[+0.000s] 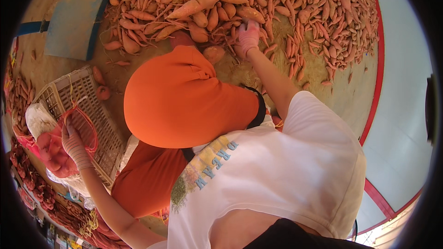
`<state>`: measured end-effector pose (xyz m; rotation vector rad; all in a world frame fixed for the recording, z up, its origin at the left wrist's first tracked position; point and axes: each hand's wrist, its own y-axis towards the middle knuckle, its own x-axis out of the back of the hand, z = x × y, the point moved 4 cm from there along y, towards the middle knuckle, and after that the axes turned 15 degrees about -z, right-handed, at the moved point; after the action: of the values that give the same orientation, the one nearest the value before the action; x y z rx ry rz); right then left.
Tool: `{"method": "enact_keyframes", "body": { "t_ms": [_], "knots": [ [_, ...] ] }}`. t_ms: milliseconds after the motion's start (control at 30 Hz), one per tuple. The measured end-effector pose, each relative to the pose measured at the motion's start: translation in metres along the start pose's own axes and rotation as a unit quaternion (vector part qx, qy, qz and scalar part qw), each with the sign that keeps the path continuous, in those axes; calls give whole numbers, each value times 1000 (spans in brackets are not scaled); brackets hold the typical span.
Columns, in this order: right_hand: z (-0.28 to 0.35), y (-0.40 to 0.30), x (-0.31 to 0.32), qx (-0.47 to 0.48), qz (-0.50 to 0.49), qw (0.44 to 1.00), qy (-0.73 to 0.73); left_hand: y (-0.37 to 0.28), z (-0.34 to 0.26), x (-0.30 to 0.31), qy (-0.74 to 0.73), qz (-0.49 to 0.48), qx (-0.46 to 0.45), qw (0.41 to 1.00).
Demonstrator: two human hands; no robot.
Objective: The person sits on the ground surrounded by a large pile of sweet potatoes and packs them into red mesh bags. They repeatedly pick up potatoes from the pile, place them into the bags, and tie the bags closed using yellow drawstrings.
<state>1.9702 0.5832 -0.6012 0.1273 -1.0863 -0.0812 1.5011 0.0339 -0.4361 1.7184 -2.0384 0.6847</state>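
My left hand (75, 145), in a striped work glove, grips the mouth of a red mesh bag (90, 124). Sweet potatoes (48, 150) show through red netting beside that hand. My right hand (248, 37), gloved and slightly blurred, reaches into the near edge of a big heap of sweet potatoes (207, 1). Its fingertips are against a long sweet potato (251, 14); whether they close around it I cannot tell. Thin roots and smaller sweet potatoes lie around the fingers. A round sweet potato (214, 54) rests on the floor left of my wrist.
A beige plastic crate (107, 128) stands beside my left arm. Beyond it lies a blue shovel (74, 26). More sweet potatoes (328, 17) spread at right, before a pale wall (401, 76) with a red edge. Filled red mesh bags (34, 183) line the lower left.
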Motion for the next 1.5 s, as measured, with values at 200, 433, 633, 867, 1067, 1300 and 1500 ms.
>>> {"method": "enact_keyframes", "body": {
  "t_ms": [200, 433, 633, 867, 1067, 1300, 1500],
  "knots": [
    [-5, 81, 3, 172, 79, 943, -273, -9, -21, -8, 75, -13, 52, 996],
    [-22, 65, 44, 177, 76, 980, -50, -16, -43, -13, 124, -41, 31, 991],
    [8, 40, 74, -116, 208, 909, 342, 4, -11, -2, 46, -28, -8, 998],
    [137, 15, 102, -340, 415, 636, 554, -12, -35, 4, -19, -70, -35, 997],
    [214, 5, 101, -247, 628, 462, 576, -30, -37, 17, -105, -102, -10, 989],
    [300, -12, 95, 205, 545, 715, 387, -51, -56, 32, -64, -159, -18, 985],
    [400, -74, 137, 204, 685, 627, 310, -73, -73, 46, -181, -238, -49, 953]
  ]
}}
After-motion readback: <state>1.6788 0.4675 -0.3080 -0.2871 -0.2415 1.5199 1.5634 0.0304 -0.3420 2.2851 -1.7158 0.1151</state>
